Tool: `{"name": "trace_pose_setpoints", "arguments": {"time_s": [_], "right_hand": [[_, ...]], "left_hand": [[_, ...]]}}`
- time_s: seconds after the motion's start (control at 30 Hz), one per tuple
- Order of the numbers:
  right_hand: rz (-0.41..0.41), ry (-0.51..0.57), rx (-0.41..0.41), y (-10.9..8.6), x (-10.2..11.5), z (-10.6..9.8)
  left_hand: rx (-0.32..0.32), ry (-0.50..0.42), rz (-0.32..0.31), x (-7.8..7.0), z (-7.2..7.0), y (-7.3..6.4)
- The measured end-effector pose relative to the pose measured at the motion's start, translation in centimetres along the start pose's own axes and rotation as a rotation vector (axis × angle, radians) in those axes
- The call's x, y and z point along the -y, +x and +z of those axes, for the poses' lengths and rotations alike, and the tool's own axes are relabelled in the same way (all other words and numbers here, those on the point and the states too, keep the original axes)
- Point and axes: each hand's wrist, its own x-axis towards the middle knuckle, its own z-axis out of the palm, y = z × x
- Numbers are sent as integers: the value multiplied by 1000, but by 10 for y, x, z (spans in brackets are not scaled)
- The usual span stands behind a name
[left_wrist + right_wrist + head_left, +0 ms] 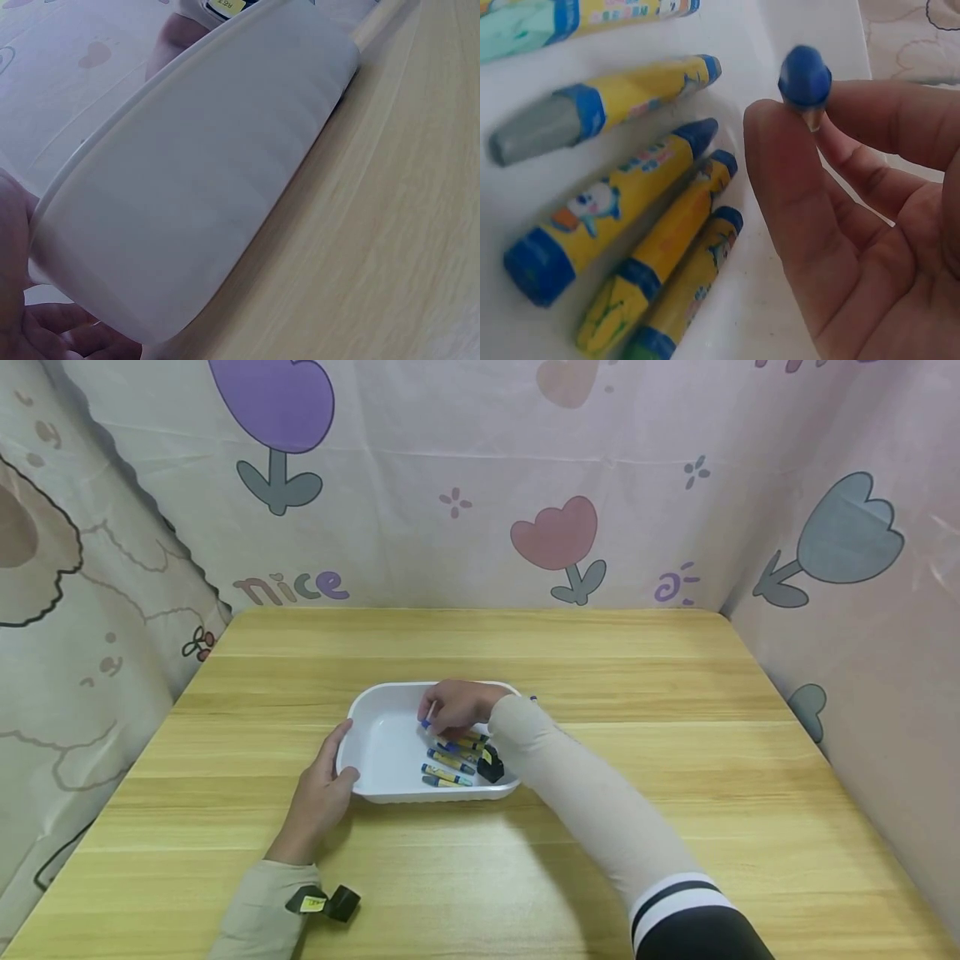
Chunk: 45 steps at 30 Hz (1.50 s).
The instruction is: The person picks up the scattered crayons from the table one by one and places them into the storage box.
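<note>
A white plastic tray [381, 747] sits on the table with several crayons in yellow-and-blue wrappers lying in its right half. My left hand [318, 797] grips the tray's left end, thumb over the rim and fingers along the outside. Over the middle of the tray, my right hand [459, 703] pinches a blue-ended crayon [805, 75] between thumb and fingertips. Beside that hand in the right wrist view lie a grey crayon [604, 109], a blue crayon [611, 210] and a yellow crayon [656, 255]. The left wrist view shows the tray's outer wall [187, 165].
The wooden table [480, 877] extends around the tray on all sides. A small blue-tipped object [533, 698] pokes out just past the tray's far right corner. Printed cloth [420, 552] hangs behind the table and along both sides.
</note>
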Motion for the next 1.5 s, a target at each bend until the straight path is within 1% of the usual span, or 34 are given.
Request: {"name": "trace_pose_setpoints", "arguments": {"time_s": [0.23,0.5,0.63,0.8,1.0,1.13,1.37,1.5], "right_hand": [[10,31,-9,7,1,3],[22,98,-15,9,2,5],[24,100,-21,7,2,4],[6,87,-23,5,0,1],[7,71,-25,0,-1,-5],[8,64,-43,-7,1,-10],[20,42,-66,-19,1,-25],[8,20,-87,-29,0,-36]], "left_hand": [[-2,-1,10,1,0,0],[-2,1,-6,0,0,0],[-2,1,-10,0,0,0],[-3,8,-9,-1,0,0],[-4,14,-17,-2,0,0],[-2,11,-21,-2,0,-1],[3,7,-32,-3,0,-1],[4,2,-33,-2,0,-1]]}}
